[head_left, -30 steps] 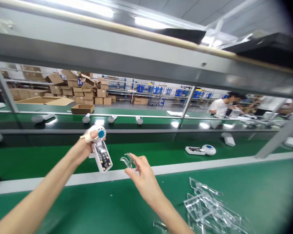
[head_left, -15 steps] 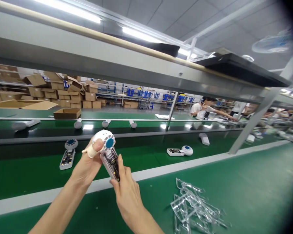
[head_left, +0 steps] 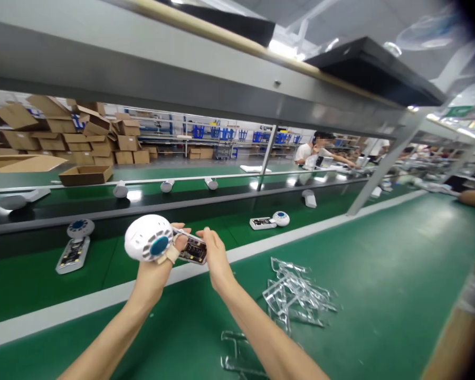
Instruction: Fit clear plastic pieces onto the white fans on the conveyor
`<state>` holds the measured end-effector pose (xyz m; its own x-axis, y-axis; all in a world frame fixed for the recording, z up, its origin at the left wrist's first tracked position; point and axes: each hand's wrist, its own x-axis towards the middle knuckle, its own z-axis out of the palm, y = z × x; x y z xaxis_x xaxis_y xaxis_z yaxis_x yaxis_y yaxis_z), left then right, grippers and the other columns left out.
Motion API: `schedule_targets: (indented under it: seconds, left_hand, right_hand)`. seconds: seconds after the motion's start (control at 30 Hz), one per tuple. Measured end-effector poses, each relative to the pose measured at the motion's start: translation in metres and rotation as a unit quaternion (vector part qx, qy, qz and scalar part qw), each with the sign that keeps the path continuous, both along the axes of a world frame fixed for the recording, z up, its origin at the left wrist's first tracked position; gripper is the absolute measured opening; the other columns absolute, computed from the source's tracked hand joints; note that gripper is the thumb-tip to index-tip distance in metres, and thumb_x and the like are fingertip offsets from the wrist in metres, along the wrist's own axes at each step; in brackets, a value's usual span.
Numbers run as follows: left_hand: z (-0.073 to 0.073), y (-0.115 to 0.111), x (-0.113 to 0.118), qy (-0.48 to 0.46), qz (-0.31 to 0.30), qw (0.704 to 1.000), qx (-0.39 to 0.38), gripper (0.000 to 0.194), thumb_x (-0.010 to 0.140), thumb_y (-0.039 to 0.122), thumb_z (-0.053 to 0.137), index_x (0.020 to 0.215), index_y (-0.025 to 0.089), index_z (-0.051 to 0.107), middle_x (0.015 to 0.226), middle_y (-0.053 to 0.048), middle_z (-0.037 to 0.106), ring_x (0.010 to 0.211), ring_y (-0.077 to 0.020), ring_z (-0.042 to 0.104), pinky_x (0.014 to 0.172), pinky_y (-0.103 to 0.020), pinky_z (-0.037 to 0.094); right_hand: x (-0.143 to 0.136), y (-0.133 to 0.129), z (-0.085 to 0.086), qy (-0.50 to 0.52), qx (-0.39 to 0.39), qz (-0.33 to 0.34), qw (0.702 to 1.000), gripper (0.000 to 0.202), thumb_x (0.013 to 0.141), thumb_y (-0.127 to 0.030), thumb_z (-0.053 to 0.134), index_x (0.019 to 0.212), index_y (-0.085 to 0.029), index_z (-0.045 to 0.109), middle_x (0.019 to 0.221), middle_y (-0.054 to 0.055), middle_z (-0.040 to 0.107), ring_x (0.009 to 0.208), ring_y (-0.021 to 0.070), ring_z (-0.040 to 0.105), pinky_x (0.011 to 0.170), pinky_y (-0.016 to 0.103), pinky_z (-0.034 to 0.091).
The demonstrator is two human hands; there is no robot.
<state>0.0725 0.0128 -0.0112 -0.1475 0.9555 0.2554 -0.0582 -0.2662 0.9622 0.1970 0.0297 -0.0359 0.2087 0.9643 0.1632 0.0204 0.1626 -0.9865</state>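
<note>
A white device [head_left: 148, 237] with a domed round head, a blue disc and an open body showing a circuit board is held over the near edge of the green belt. My left hand [head_left: 156, 277] is closed round it just below the head, its thumb across the body; a pale band wraps one digit. At the other end of the body, my right hand [head_left: 217, 258] grips the tip with its fingers. Part of the body is hidden behind the hands. Clear plastic frames [head_left: 293, 295] lie heaped on the green table, right of my right forearm.
Similar open devices lie on the belt, one at left [head_left: 74, 253] and another at right [head_left: 263, 223]. A metal post [head_left: 388, 163] rises beyond the table, under a long overhead beam [head_left: 206, 79]. Another person's arm [head_left: 465, 316] shows at the right edge. A cardboard tray [head_left: 86, 176] stands behind.
The device has turned from slanting downward to lying nearly level, its head now at left. My view has shifted right, and more clear plastic frames show near my right forearm.
</note>
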Motion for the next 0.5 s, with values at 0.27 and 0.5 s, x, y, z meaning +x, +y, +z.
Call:
schedule_targets:
  seconds: [0.27, 0.5]
  left_hand:
    - [0.004, -0.026, 0.014, 0.089, 0.052, 0.979, 0.178, 0.024, 0.082, 0.034, 0.065, 0.102, 0.02, 0.062, 0.104, -0.005, 0.07, 0.096, -0.0218, 0.066, 0.096, -0.039, 0.049]
    - [-0.018, 0.074, -0.029, 0.1, 0.104, 0.986, -0.087, 0.048, 0.069, 0.053, 0.067, 0.096, 0.014, 0.06, 0.094, -0.009, 0.066, 0.083, -0.0267, 0.067, 0.073, -0.053, 0.057]
  right_hand:
    - [-0.008, 0.007, 0.023, -0.017, 0.101, -0.061, 0.993, 0.055, 0.094, -0.039, 0.024, 0.051, -0.02, 0.052, 0.052, -0.001, 0.052, 0.058, 0.0131, 0.052, 0.062, 0.025, 0.04]
    - [0.063, -0.037, 0.027, -0.339, 0.003, 0.137, 0.931, 0.031, 0.094, -0.04, 0.044, 0.094, -0.016, 0.064, 0.09, 0.004, 0.063, 0.081, 0.0166, 0.057, 0.073, 0.03, 0.043]
